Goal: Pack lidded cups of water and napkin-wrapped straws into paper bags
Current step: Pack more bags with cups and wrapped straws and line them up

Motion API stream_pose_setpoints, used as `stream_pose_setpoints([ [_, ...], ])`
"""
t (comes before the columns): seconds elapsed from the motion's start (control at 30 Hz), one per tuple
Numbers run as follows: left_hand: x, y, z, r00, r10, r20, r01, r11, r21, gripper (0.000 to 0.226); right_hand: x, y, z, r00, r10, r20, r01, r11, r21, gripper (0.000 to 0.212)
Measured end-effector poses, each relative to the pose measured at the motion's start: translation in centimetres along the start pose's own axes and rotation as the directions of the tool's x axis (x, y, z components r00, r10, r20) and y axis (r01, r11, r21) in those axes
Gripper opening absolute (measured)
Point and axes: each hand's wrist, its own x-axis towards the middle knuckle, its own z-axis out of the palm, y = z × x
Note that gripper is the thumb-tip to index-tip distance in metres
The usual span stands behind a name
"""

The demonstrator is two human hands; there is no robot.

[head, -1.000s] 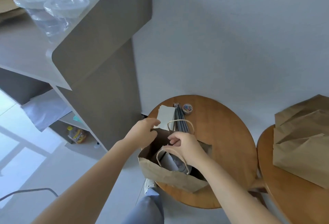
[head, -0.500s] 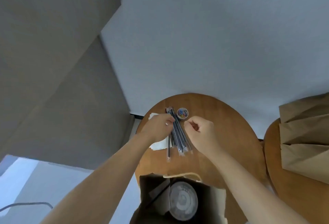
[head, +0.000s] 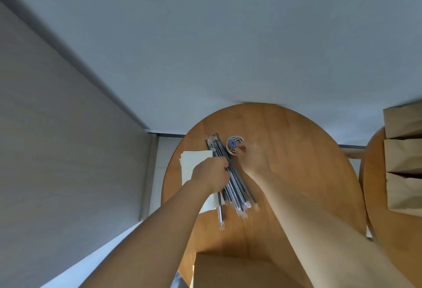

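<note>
A bundle of dark plastic-wrapped straws (head: 235,187) lies on the round wooden table (head: 296,150), partly over a stack of white napkins (head: 194,159). My left hand (head: 210,174) rests on the napkins with its fingertips closed at the straws' left edge. My right hand (head: 253,159), blurred by motion, reaches toward a small round tub of coloured paper clips (head: 234,144), fingertips touching its rim. A brown paper bag (head: 230,269) stands at the near table edge; its inside is hidden from here.
Several folded brown paper bags (head: 404,157) are stacked on a second wooden table (head: 376,196) at the right. A grey cabinet side (head: 57,150) stands to the left, and a pale wall (head: 228,36) is behind the table.
My hands left the paper bag and moved forward to the straws. My right hand has since shifted from the straws up to the paper-clip tub. The camera tilted down and closer.
</note>
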Motion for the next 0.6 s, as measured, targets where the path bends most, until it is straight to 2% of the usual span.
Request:
stream_pose_setpoints([
  [0.13,0.8,-0.9,0.1,1.000,-0.018,0.024,0.019,1.000,-0.020,0.022,1.8,0.1,1.1,0.997,0.032,0.066,-0.023,0.992,-0.127,0.024],
  [0.23,0.9,-1.3,0.2,0.999,-0.029,0.043,0.029,0.999,-0.019,0.024,2.4,0.1,1.6,0.993,0.057,0.102,-0.044,0.991,-0.125,0.038],
  [0.37,0.7,-1.6,0.4,0.998,-0.025,0.058,0.028,0.999,-0.043,0.026,2.6,-0.2,1.5,0.988,0.060,0.144,-0.041,0.990,-0.132,0.041],
  [0.6,0.0,-1.9,0.3,0.998,-0.025,0.051,0.029,0.997,-0.072,0.025,1.7,-0.1,1.5,0.996,0.017,0.085,-0.006,0.993,-0.120,0.041],
])
